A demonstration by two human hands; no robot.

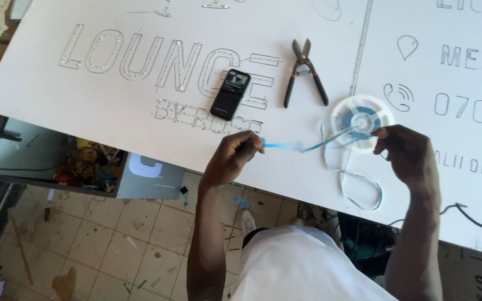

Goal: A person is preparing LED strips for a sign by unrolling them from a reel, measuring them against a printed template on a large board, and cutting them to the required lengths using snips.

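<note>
**A:** What is nearest to us?

**B:** The person's white shirt [302, 267], seen from above, and two bare forearms reaching out over the edge of a large white sign board [140, 117]. Below the board is a dirty tiled floor [112, 239].

**A:** What are the hands doing?

**B:** The left hand [234, 158] is closed, its fingertips [254, 144] pinching one end of a thin blue strip of tape [294, 147]. The strip runs tight from those fingertips across to the right hand [405, 153], whose fingers [383, 135] are closed too, pinching at the far end of the strip.

**A:** Where does the strip come from?

**B:** The right fingers sit at the edge of a round white plastic reel with a blue hub [362, 121], which lies flat on the board. I cannot tell whether they touch it. A loose loop of whitish flexible strip [358, 187] curls on the board just below and between the two hands.

**A:** And farther off?

**B:** Just beyond the left fingertips lies a black smartphone [230, 94], screen up. Beyond the stretched tape, between the hands, rest metal snips with black handles [305, 71], jaws pointing away. Past those, cut-out letter outlines [140, 56] cross the board. A black cable [475, 220] trails off near the right wrist.
</note>
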